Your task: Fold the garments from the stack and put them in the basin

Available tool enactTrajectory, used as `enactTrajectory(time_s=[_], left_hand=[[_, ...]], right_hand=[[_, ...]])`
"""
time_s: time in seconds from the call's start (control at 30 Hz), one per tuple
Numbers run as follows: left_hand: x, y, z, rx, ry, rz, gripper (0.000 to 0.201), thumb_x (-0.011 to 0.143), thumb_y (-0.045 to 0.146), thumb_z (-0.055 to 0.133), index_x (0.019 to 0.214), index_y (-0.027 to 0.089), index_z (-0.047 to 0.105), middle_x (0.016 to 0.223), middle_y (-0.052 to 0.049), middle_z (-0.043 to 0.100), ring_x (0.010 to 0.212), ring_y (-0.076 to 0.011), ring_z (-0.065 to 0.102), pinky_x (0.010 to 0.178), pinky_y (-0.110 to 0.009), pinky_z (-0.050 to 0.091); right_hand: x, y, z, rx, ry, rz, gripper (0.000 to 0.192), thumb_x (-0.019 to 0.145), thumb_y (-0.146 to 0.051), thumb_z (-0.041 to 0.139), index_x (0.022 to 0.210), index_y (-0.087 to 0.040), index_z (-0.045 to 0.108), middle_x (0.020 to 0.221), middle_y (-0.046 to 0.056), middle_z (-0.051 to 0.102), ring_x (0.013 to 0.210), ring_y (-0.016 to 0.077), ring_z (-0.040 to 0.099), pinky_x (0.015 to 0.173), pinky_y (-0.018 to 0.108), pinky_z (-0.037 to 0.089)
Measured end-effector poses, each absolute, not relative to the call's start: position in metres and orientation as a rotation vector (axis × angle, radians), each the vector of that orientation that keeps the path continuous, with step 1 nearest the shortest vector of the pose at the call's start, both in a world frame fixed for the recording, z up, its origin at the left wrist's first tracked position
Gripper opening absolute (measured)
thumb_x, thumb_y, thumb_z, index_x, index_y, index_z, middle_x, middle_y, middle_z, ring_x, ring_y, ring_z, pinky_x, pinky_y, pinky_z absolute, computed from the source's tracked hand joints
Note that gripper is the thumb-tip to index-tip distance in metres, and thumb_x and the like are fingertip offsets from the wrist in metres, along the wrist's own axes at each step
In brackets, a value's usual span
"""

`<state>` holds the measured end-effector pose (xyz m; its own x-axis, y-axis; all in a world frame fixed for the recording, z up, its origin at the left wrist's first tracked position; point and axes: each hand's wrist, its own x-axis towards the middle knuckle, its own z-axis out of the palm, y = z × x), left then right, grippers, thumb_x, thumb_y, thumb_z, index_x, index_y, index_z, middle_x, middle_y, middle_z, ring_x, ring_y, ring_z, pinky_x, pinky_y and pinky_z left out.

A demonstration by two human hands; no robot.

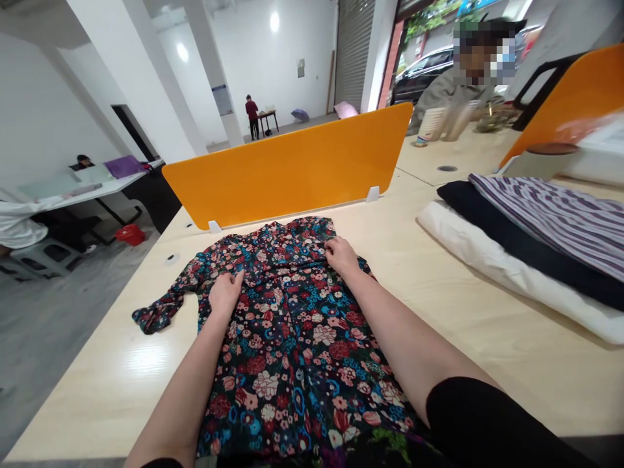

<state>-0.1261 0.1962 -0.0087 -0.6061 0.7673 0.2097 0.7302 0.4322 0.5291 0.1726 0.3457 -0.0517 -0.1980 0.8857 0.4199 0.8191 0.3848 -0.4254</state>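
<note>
Floral blouse spread flat on pale wooden table, just before orange divider. Collar toward divider, hem toward table's near edge; long axis from near edge to far. One sleeve trailing out to the left. Left hand and right hand pinching fabric at the shoulders. Best kept level and evenly tensioned for a straight crease. Folded garment stack lying well apart at right.
</note>
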Motion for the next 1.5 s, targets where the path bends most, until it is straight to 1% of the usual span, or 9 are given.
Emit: enactTrajectory(time_s=[0.2, 0.37, 0.57, 0.67, 0.8, 0.97, 1.07, 1.3, 1.5], left_hand=[[-0.105, 0.200, -0.009, 1.441, 2.288, 1.248, 0.021, 0.070, 0.030, 0.063, 0.057, 0.022, 0.048, 0.060, 0.002, 0.051, 0.063, -0.0151, 0.050, 0.067, -0.024, 0.040], [-0.102, 0.200, -0.010, 1.259, 2.034, 1.582, 0.013, 0.077, 0.030, 0.053, 0.069, 0.022, 0.046, 0.066, 0.004, 0.047, 0.064, -0.0122, 0.048, 0.066, -0.021, 0.041], [-0.108, 0.180, -0.006, 1.279, 2.430, 1.122, 0.020, 0.067, 0.014, 0.062, 0.071, 0.023, 0.044, 0.060, 0.002, 0.046, 0.069, -0.0221, 0.056, 0.075, -0.033, 0.042], [-0.103, 0.172, 0.006, 1.539, 2.712, 0.664, 0.013, 0.077, 0.020, 0.058, 0.087, 0.022, 0.050, 0.084, -0.008, 0.059, 0.087, -0.0284, 0.060, 0.081, -0.038, 0.043], [-0.095, 0.184, 0.011, 2.059, 2.560, 0.755, 0.019, 0.090, 0.021, 0.041, 0.100, 0.019, 0.056, 0.110, -0.016, 0.059, 0.108, -0.0275, 0.055, 0.096, -0.039, 0.040], [-0.097, 0.208, -0.020, 2.182, 2.196, 0.799, 0.034, 0.081, 0.036, 0.063, 0.114, 0.029, 0.062, 0.132, -0.009, 0.056, 0.133, -0.0318, 0.039, 0.111, -0.048, 0.028], [-0.101, 0.212, -0.035, 2.133, 2.263, 0.675, 0.043, 0.082, 0.043, 0.062, 0.123, 0.032, 0.060, 0.142, -0.008, 0.049, 0.138, -0.0359, 0.030, 0.113, -0.055, 0.019], [-0.103, 0.210, -0.039, 2.176, 2.312, 0.484, 0.055, 0.088, 0.051, 0.048, 0.138, 0.029, 0.048, 0.150, -0.008, 0.039, 0.141, -0.0360, 0.025, 0.115, -0.054, 0.015], [-0.102, 0.208, -0.040, 2.173, 2.309, 0.457, 0.064, 0.089, 0.056, 0.041, 0.146, 0.026, 0.036, 0.152, -0.008, 0.035, 0.141, -0.0362, 0.024, 0.115, -0.054, 0.015]], right_hand=[[0.173, 0.347, -0.053, -1.443, -2.046, 0.144, 0.022, 0.082, -0.012, 0.047, 0.087, -0.017, 0.068, 0.096, 0.010, 0.060, 0.095, 0.0233, 0.051, 0.083, 0.032, 0.040], [0.173, 0.347, -0.054, -1.435, -2.050, 0.145, 0.022, 0.083, -0.013, 0.046, 0.087, -0.018, 0.068, 0.097, 0.010, 0.060, 0.095, 0.0236, 0.050, 0.083, 0.033, 0.041], [0.173, 0.344, -0.051, -1.484, -2.044, 0.118, 0.021, 0.083, -0.013, 0.047, 0.086, -0.018, 0.067, 0.097, 0.011, 0.059, 0.096, 0.0242, 0.050, 0.081, 0.033, 0.041], [0.172, 0.342, -0.049, -1.501, -2.038, 0.113, 0.021, 0.083, -0.013, 0.047, 0.086, -0.018, 0.067, 0.097, 0.011, 0.059, 0.096, 0.0244, 0.050, 0.081, 0.033, 0.041], [0.172, 0.342, -0.049, -1.500, -2.041, 0.106, 0.022, 0.084, -0.013, 0.046, 0.086, -0.018, 0.068, 0.096, 0.010, 0.059, 0.096, 0.0242, 0.050, 0.081, 0.033, 0.042], [0.174, 0.339, -0.048, -1.520, -2.057, 0.108, 0.023, 0.084, -0.014, 0.047, 0.089, -0.019, 0.069, 0.098, 0.011, 0.059, 0.098, 0.0247, 0.051, 0.081, 0.033, 0.042], [0.168, 0.340, -0.037, -1.649, -2.096, 0.113, 0.023, 0.086, -0.017, 0.048, 0.093, -0.019, 0.070, 0.100, 0.012, 0.059, 0.098, 0.0257, 0.053, 0.076, 0.033, 0.043], [0.130, 0.362, -0.006, -1.638, -2.307, 0.098, 0.055, 0.088, -0.011, 0.043, 0.139, -0.029, 0.045, 0.123, 0.013, 0.052, 0.087, 0.0231, 0.059, 0.067, 0.032, 0.042], [0.119, 0.385, -0.013, -1.533, -2.449, 0.028, 0.037, 0.088, -0.012, 0.042, 0.116, -0.024, 0.064, 0.122, 0.014, 0.051, 0.085, 0.0226, 0.060, 0.069, 0.033, 0.041]])
